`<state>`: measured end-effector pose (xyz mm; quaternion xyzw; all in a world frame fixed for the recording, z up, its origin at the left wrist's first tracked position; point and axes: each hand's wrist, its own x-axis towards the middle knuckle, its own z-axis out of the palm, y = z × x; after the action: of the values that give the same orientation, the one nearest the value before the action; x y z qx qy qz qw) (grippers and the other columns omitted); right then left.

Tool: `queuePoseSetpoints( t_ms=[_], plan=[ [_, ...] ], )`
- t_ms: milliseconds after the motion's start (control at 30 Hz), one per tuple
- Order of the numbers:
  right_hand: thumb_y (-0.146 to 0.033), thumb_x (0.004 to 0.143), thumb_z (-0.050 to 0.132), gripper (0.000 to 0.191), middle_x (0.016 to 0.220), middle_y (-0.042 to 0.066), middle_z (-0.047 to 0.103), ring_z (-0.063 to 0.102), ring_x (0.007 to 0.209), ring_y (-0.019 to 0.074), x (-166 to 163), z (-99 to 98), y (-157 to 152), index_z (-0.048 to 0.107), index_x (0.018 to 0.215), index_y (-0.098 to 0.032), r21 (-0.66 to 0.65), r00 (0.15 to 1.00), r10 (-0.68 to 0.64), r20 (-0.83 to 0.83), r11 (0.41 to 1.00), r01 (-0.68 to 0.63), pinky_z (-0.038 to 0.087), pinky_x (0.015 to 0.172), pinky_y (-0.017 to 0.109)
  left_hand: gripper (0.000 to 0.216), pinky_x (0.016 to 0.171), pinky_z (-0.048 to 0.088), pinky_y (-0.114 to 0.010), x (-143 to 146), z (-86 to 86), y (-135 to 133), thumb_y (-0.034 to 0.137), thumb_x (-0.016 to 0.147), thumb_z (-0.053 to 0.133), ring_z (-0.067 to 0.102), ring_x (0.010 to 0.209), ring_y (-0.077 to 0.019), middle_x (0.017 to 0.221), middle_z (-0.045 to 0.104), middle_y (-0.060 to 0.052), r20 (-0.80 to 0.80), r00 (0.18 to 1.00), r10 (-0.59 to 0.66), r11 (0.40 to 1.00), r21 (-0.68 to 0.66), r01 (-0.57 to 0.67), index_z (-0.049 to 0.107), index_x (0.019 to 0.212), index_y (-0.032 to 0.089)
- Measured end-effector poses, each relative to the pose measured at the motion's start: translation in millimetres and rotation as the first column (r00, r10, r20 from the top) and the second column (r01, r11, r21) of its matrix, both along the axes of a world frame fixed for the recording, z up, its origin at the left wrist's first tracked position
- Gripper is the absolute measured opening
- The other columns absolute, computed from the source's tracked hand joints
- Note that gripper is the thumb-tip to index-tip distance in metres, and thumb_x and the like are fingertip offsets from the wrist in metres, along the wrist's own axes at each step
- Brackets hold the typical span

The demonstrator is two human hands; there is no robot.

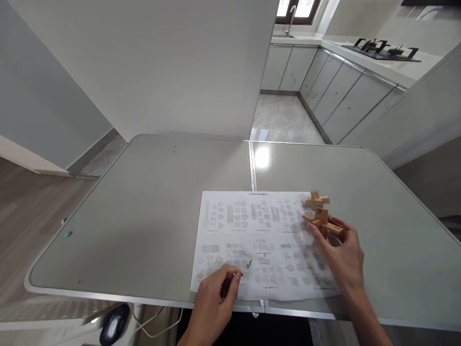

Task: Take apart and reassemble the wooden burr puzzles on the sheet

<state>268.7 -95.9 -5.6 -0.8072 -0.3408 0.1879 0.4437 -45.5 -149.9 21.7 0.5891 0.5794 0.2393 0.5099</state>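
A printed instruction sheet [259, 240] with many small diagrams lies flat near the table's front edge. An interlocked wooden puzzle [319, 214] of pale bars stands upright on the sheet's right side. My right hand [342, 257] reaches to it from the front, its fingertips closed on the puzzle's lower bars. My left hand [216, 300] rests on the sheet's lower left part, fingers curled down against the paper, thumb and forefinger pinched together.
The grey folding table [144, 216] has a seam down its middle and rounded metal edges. A white wall panel [162, 62] stands behind it. Kitchen cabinets [342, 81] and a hob [385, 48] are at the far right. A cable and dark object [113, 327] lie below the front edge.
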Motion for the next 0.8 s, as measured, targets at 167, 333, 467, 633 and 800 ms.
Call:
queuePoseSetpoints(
  t_ms=[167, 333, 467, 633, 800],
  plan=[
    [-0.066, 0.072, 0.085, 0.086, 0.135, 0.017, 0.072, 0.068, 0.123, 0.0398, 6, -1.3, 6, 0.062, 0.139, -0.019, -0.065, 0.999, -0.043, -0.008, 0.997, 0.042, 0.052, 0.109, 0.057, 0.041, 0.062, 0.036, -0.028, -1, -3.4, -2, 0.053, 0.108, 0.044, 0.049, 0.067, -0.0179, 0.076, 0.061, -0.001, -0.026, 0.999, -0.027, 0.999, 0.026, 0.028, 0.07, 0.1, 0.023],
    [-0.068, 0.078, 0.08, 0.091, 0.14, 0.018, 0.069, 0.066, 0.128, 0.0409, 11, -5.0, 8, 0.056, 0.149, -0.017, -0.096, 1.0, -0.01, -0.006, 0.995, 0.01, 0.05, 0.11, 0.056, 0.039, 0.062, 0.036, -0.028, 0, -6.6, -1, 0.052, 0.109, 0.044, 0.049, 0.067, -0.0171, 0.075, 0.06, 0.0, -0.054, 0.998, -0.029, 0.998, 0.058, 0.033, 0.069, 0.1, 0.024],
    [-0.07, 0.081, 0.078, 0.095, 0.145, 0.018, 0.067, 0.063, 0.133, 0.0418, 17, -11.6, 5, 0.05, 0.156, -0.018, -0.09, 1.0, -0.004, -0.024, 0.996, 0.002, 0.047, 0.114, 0.058, 0.038, 0.062, 0.038, -0.028, 0, -8.0, -1, 0.05, 0.109, 0.044, 0.048, 0.065, -0.0168, 0.073, 0.058, 0.001, -0.072, 0.997, -0.032, 0.995, 0.089, 0.039, 0.069, 0.1, 0.024],
    [-0.068, 0.085, 0.076, 0.095, 0.153, 0.018, 0.059, 0.059, 0.135, 0.0441, 9, -5.7, -9, 0.044, 0.16, -0.02, -0.046, 1.0, 0.006, 0.028, 0.999, -0.005, 0.046, 0.113, 0.062, 0.036, 0.062, 0.039, -0.027, 0, -9.0, -3, 0.048, 0.109, 0.045, 0.05, 0.065, -0.0165, 0.074, 0.06, 0.001, -0.095, 0.995, -0.021, 0.993, 0.113, 0.032, 0.069, 0.1, 0.024],
    [-0.051, 0.097, 0.067, 0.049, 0.138, 0.019, 0.064, 0.059, 0.132, 0.0388, -29, 6.3, -39, 0.065, 0.132, -0.016, 0.31, 0.937, -0.005, 0.348, 0.944, -0.11, 0.044, 0.114, 0.058, 0.033, 0.061, 0.04, -0.027, 2, -8.9, -2, 0.046, 0.109, 0.047, 0.051, 0.064, -0.0158, 0.073, 0.062, 0.001, -0.1, 0.995, -0.013, 0.988, 0.151, 0.028, 0.07, 0.099, 0.024]
  ],
)
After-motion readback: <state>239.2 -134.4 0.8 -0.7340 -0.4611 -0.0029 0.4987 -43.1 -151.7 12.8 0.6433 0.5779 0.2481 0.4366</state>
